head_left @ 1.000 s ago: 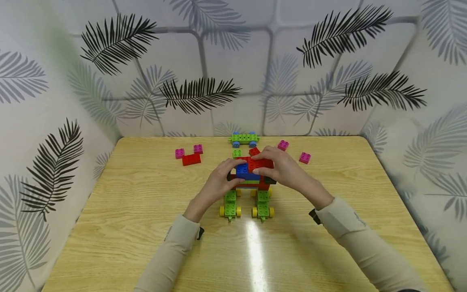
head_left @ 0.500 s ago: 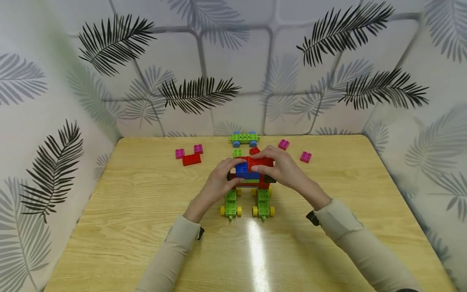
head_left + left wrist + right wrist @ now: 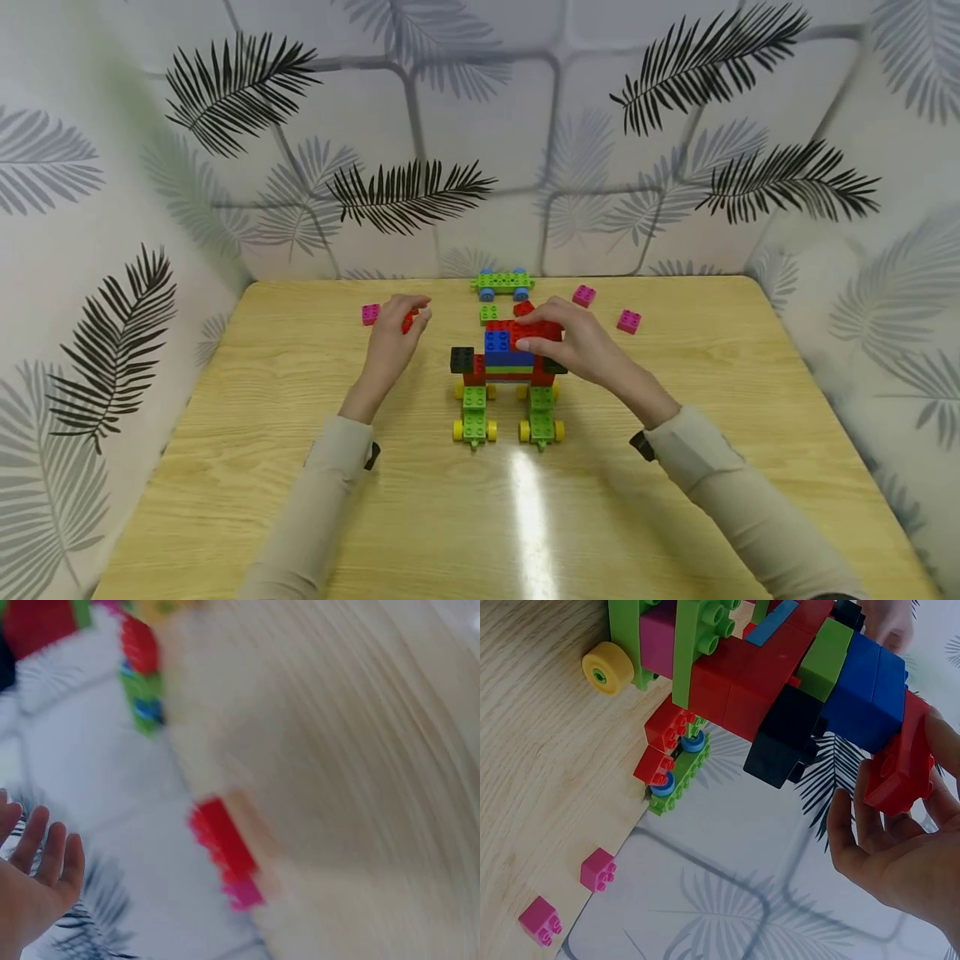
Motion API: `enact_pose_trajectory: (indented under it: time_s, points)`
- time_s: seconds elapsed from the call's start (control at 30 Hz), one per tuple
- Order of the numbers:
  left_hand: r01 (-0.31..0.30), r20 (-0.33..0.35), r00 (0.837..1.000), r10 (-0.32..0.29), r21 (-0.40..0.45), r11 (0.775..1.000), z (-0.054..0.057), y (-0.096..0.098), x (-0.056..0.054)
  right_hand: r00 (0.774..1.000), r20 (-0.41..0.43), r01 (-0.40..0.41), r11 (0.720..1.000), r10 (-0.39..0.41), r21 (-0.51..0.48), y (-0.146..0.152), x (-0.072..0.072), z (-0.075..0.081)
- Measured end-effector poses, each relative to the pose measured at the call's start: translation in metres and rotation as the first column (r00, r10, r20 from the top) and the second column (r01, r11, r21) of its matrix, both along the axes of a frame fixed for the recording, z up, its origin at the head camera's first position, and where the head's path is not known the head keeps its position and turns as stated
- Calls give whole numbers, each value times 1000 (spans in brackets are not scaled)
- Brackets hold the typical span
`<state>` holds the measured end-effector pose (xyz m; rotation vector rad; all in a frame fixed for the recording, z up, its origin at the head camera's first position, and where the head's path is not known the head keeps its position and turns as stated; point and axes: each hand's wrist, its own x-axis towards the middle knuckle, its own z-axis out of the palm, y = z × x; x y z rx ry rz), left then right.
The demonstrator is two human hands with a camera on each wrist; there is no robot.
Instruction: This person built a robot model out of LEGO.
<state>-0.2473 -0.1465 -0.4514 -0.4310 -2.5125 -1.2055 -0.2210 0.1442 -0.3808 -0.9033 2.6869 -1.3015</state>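
Observation:
In the middle of the table stands a toy-brick model with a blue brick (image 3: 498, 342), a black brick (image 3: 462, 360) and green wheeled bases (image 3: 475, 408). My right hand (image 3: 585, 342) holds a red brick (image 3: 900, 769) at the model's top, beside the blue one, between thumb and fingers. At the back left, my left hand (image 3: 392, 342) reaches over another red brick (image 3: 408, 320), hiding most of it. In the left wrist view the fingers (image 3: 54, 851) are spread apart and hold nothing, with that red brick and a pink brick (image 3: 244, 892) a little way off.
Behind the model lie a green brick (image 3: 488, 314), a red brick (image 3: 523, 309) and a green wagon base (image 3: 502, 283) with blue wheels. Pink bricks (image 3: 584, 295) lie at the back right, another pink brick (image 3: 371, 314) at back left. A patterned wall (image 3: 487, 233) borders the table.
My left hand has left the model's left side and moved leftward to the red brick, uncovering the black brick. My right hand stays on the red brick at the top.

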Motion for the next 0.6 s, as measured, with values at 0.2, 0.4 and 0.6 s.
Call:
enact_pose_trajectory:
  time_s: [0.2,0.4,0.6]
  points:
    - [-91,81,991,111,-218,972,-20,-24,-15,1000,13,-1,1000,1,15,1,-1,0]
    - [-62,215,961,173,-443,895,-35,-31,-22,1000,9,1,1000,-1,21,1,-2,-1]
    - [-35,262,944,202,-528,849,-42,-29,-26,1000,8,-3,1000,3,10,3,-2,0]
